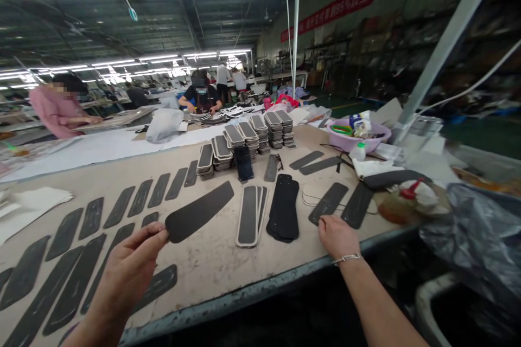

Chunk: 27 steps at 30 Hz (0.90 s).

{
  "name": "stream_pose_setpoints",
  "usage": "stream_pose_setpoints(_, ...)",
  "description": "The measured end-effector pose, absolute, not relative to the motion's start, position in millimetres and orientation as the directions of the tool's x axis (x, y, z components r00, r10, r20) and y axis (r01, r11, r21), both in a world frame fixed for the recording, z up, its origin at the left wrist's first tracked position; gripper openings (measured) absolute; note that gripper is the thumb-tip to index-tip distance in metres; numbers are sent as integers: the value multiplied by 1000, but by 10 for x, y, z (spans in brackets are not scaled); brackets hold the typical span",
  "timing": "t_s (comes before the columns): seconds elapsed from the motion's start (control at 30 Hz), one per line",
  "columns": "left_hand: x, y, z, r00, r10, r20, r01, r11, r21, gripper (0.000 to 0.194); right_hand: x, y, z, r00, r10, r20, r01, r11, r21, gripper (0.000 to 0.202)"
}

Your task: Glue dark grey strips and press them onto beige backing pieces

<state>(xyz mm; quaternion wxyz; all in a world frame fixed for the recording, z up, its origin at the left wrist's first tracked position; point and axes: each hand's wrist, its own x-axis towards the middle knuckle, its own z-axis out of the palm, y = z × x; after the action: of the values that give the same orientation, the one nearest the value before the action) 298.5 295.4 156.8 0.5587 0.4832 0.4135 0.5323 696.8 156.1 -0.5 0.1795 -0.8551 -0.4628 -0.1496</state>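
Note:
Between thumb and fingers, my left hand (132, 265) pinches one end of a flat dark grey panel (199, 214) with rounded corners, held tilted above the table. My right hand (337, 236) is at the near end of another dark panel (329, 200) lying on the table, its fingers bent at that edge. Right beside it lies a similar panel (357, 205). Midway between my hands are a few light-rimmed grey panels (247, 217) and a small overlapping pile of black pieces (283, 209) with small holes.
Rows of shiny dark panels (69, 233) cover the table's left side. Stacks of rimmed panels (252, 135) stand at the back, a phone (243, 162) leaning there. To the right are a purple basin (364, 142) and a red-capped glue bottle (394, 206). Several people work beyond.

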Motion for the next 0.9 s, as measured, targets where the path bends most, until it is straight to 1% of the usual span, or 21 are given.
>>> stream_pose_setpoints(0.07, 3099, 2815, 1543, 146, 989, -3, -308, 48, 950, 20, 6988, 1540, 0, 538, 699, 471, 839, -497, -222, 21)
stream_pose_setpoints(0.13, 3176, 2663, 1488, 244, 968, -63, -363, 151, 920, 21, 7029, 1528, -9, 541, 669, 510, 840, -467, -277, 28)
stream_pose_setpoints(0.2, 3203, 2512, 1386, 328, 935, -133, -368, 256, 894, 25, 7076, 1523, -24, 536, 654, 534, 844, -422, -329, 31)
stream_pose_setpoints(0.27, 3171, 2379, 1248, 361, 911, -198, -357, 332, 873, 25, 7103, 1524, -32, 517, 659, 546, 855, -365, -368, 31)
stream_pose_setpoints(0.37, 3023, 2241, 1048, 331, 899, -287, -377, 405, 833, 21, 7051, 1540, -14, 447, 706, 550, 884, -253, -394, 31)
stream_pose_setpoints(0.5, 2745, 2179, 951, 200, 900, -388, -472, 436, 766, 27, 6794, 1634, 21, 268, 824, 499, 921, -68, -383, 30)
stream_pose_setpoints(0.53, 2682, 2176, 959, 171, 898, -405, -494, 434, 753, 30, 6718, 1673, 20, 217, 852, 476, 927, -27, -375, 33)
stream_pose_setpoints(0.63, 2544, 2166, 1021, 137, 894, -426, -524, 431, 735, 36, 6546, 1798, -8, 99, 913, 395, 933, 53, -356, 56)
stream_pose_setpoints(0.67, 2520, 2161, 1046, 132, 897, -423, -529, 424, 735, 37, 6515, 1832, -20, 78, 927, 368, 933, 62, -354, 58)
stream_pose_setpoints(0.7, 2507, 2156, 1069, 124, 900, -418, -534, 415, 737, 38, 6497, 1859, -32, 64, 938, 342, 933, 65, -354, 56)
stream_pose_setpoints(0.83, 2546, 2151, 1155, 76, 910, -407, -548, 380, 745, 39, 6493, 1871, -47, 46, 960, 275, 926, 62, -371, 28)
stream_pose_setpoints(0.9, 2586, 2159, 1198, 32, 918, -395, -562, 343, 753, 40, 6490, 1842, -37, 57, 963, 262, 918, 53, -394, 20)
